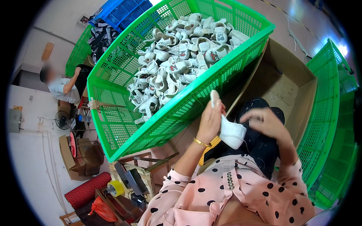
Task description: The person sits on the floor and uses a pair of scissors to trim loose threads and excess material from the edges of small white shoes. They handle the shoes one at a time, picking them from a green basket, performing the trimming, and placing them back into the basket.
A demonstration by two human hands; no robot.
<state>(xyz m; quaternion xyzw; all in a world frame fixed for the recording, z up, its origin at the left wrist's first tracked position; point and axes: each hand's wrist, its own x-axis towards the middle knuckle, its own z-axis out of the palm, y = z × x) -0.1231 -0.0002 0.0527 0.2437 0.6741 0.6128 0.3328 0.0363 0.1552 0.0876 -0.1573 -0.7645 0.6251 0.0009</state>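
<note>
My left hand (211,122) is closed on a white shoe upper (232,132), held over my lap. The upper's rounded end points down towards me, and a pale strip of it stands up past my fingers. Just to its right is my right hand (266,122), slightly blurred, its fingers loosely stretched towards the upper and apart from it. I see nothing held in it. Beyond both hands, a large green plastic basket (184,101) holds a heap of similar white shoe uppers (177,64), some with small printed pictures.
An open cardboard box (279,84) stands at right, beside stacked green baskets (324,109). At lower left are a yellow tape roll (116,187), a red roll (87,189) and an orange bag (102,209). A person (65,87) sits far left near a fan (62,119).
</note>
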